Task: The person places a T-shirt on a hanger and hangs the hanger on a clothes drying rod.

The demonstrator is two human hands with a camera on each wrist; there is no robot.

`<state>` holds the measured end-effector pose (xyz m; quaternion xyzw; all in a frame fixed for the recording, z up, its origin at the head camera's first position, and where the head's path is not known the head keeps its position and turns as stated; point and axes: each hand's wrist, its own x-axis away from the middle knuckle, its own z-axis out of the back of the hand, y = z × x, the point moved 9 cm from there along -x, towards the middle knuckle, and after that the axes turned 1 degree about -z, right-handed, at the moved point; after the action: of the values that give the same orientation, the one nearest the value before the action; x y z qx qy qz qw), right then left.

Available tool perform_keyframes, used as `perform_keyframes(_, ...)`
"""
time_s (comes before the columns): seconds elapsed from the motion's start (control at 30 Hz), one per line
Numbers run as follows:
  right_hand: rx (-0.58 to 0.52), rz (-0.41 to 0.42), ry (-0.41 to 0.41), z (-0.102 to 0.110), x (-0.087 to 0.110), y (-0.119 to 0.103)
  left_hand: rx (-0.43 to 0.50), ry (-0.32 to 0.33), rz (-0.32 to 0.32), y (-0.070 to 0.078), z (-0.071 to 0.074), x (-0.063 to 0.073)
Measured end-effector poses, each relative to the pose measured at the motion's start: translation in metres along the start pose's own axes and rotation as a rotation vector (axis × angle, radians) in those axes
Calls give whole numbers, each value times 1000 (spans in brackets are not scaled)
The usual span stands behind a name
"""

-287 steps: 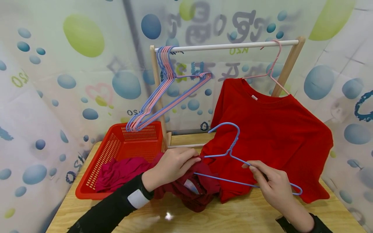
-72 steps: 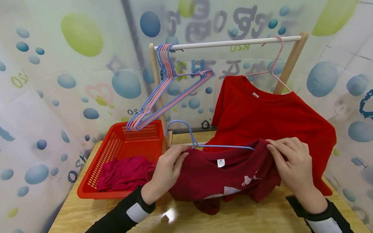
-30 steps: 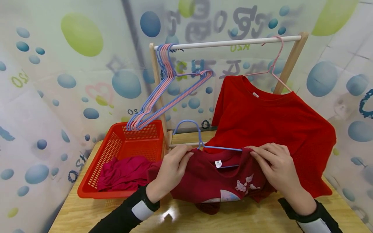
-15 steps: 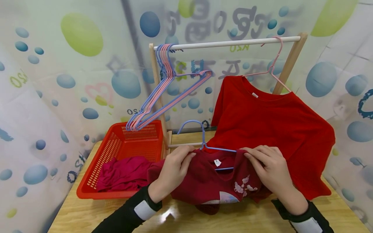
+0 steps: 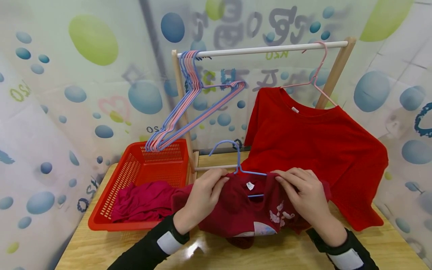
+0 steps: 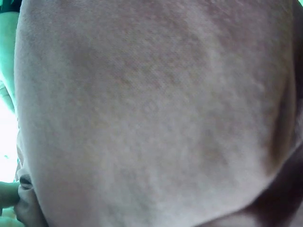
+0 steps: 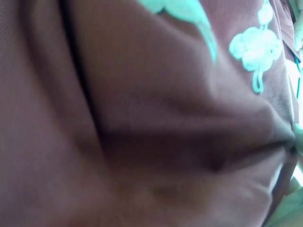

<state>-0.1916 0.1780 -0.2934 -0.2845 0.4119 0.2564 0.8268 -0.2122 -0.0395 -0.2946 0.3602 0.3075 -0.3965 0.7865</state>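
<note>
A dark red shirt (image 5: 233,213) with a white neck tag and pale decorations on its chest hangs over a blue clothes hanger (image 5: 238,153). The hanger's hook and part of one arm rise above the neckline, and its lower bar shows inside the neck opening. My left hand (image 5: 204,195) pinches the shirt at the left of the collar, thumb against fingers. On the collar's other side my right hand (image 5: 305,193) pinches the cloth over the hanger's arm. Shirt fabric (image 6: 151,113) fills the left wrist view; in the right wrist view, folded fabric (image 7: 165,109) lies close up.
Behind stands a rack with a white rail (image 5: 263,50). Several blue and pink hangers (image 5: 189,101) hang at its left, and a bright red shirt (image 5: 314,142) on a pink hanger at its right. A red basket (image 5: 98,210) holds magenta cloth (image 5: 145,202) on the wooden table (image 5: 216,255).
Earlier my right hand held the bare end of the hanger while the shirt was bunched at my left. Now the shirt covers both hanger ends, and my right hand has moved left along the collar.
</note>
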Motion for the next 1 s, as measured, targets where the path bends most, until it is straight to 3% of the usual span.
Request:
perform_keyframes(0.53, -73, -4, -15, -14, -6, -9, 9, -15, -5, 0, -4, -1)
perform_keyframes(1.0, -33, -4, -39, -21, -11, -18, 9, -39, -12, 3, -9, -4)
